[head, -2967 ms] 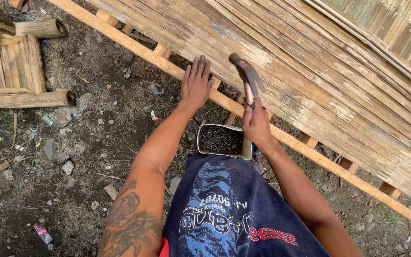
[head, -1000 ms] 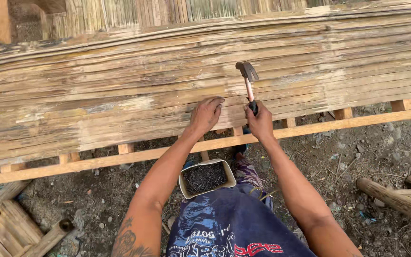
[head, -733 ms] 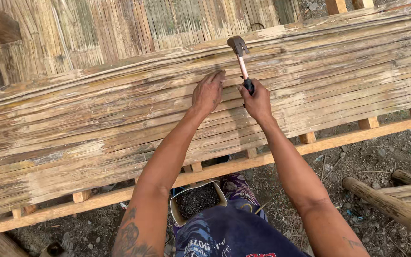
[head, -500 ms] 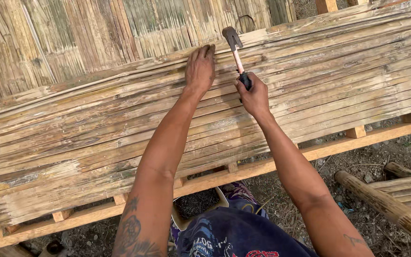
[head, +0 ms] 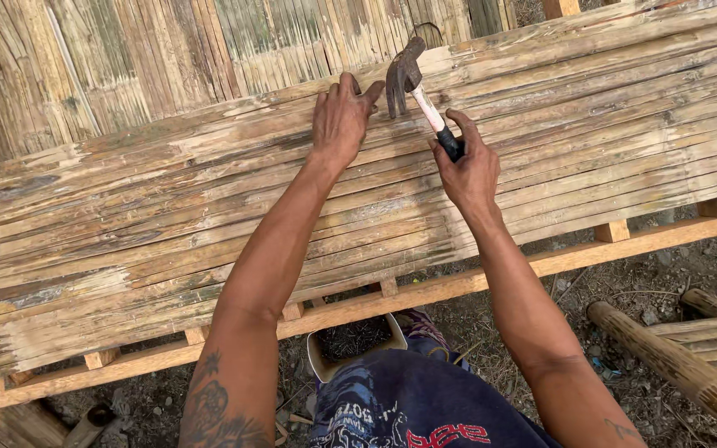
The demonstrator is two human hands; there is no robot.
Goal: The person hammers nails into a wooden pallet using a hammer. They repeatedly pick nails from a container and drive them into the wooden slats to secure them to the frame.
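Observation:
My right hand grips the black handle of a claw hammer, whose rusty head hangs just above the far part of a panel of flattened bamboo slats. My left hand rests on the slats right beside the hammer head, fingers bent and pressed to the bamboo near the head. Whether a nail sits under the fingers I cannot tell. The panel lies on a light wooden frame rail running across in front of me.
A small open container of dark nails sits at my lap below the rail. Bamboo poles lie on the dirt at the right. Another woven bamboo panel stands behind, with a wooden post at the top.
Both hands have reached from the near rail up to the far side of the panel. The hammer has come along, its head now beside my left fingers. The camera has leaned forward over the panel.

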